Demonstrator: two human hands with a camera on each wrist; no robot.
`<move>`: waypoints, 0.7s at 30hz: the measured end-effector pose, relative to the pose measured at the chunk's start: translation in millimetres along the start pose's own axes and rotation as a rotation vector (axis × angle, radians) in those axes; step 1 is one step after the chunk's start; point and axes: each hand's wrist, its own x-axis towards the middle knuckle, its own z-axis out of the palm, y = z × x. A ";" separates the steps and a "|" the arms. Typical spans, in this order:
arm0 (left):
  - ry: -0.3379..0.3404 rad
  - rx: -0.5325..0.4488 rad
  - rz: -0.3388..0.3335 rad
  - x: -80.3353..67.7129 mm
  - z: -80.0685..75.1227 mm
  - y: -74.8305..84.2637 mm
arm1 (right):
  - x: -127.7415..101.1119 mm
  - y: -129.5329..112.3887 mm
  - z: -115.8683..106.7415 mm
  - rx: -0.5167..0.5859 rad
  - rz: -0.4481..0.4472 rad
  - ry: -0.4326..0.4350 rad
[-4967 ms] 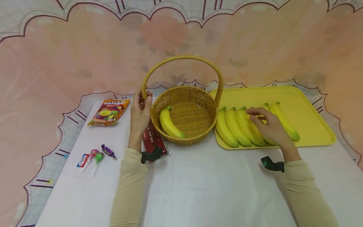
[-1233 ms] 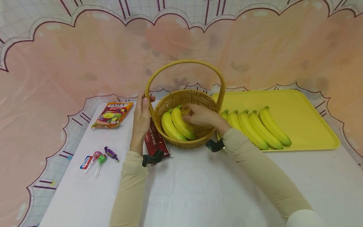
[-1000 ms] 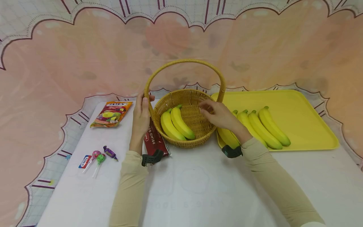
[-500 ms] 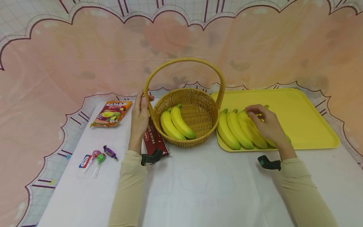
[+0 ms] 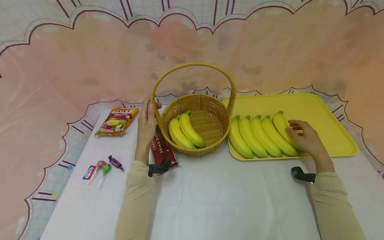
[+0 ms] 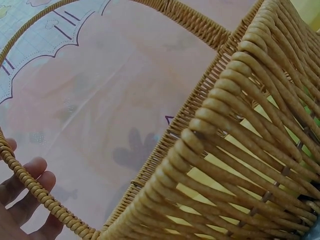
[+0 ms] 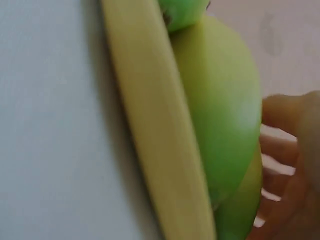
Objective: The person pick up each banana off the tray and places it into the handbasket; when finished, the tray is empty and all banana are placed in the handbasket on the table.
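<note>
While loading: two bananas (image 5: 186, 131) lie in wicker basket (image 5: 196, 153)
Left: five on yellow tray (image 5: 327, 110)
Right hand (image 5: 307, 140): grip curling round the end banana (image 5: 283, 128)
Left hand (image 5: 147, 125): grip curled on basket handle (image 5: 193, 65)

Seven bananas were present: two (image 5: 183, 131) in one basket (image 5: 210, 148), five (image 5: 259, 136) on one tray (image 5: 318, 106). The tabletop (image 5: 210, 206) also held two snack packets (image 5: 116, 121), two lollipops (image 5: 100, 168) and two wrapped candies (image 5: 115, 162).
</note>
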 end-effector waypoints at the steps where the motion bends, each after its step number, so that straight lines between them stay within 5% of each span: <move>1: -0.002 0.000 -0.005 -0.4 0.0 -0.1 | -0.2 1.5 -0.6 -0.008 0.015 -0.038; 8: -0.013 -0.004 -0.020 -1.2 1.2 2.2 | -1.3 3.3 -3.4 -0.066 0.096 -0.182; 15: -0.027 0.006 -0.014 -0.2 0.7 6.8 | -6.2 -6.1 -6.1 -0.033 0.080 -0.126; 21: -0.024 0.013 -0.049 -5.1 1.5 26.8 | -9.2 -25.2 -4.6 0.008 -0.003 -0.126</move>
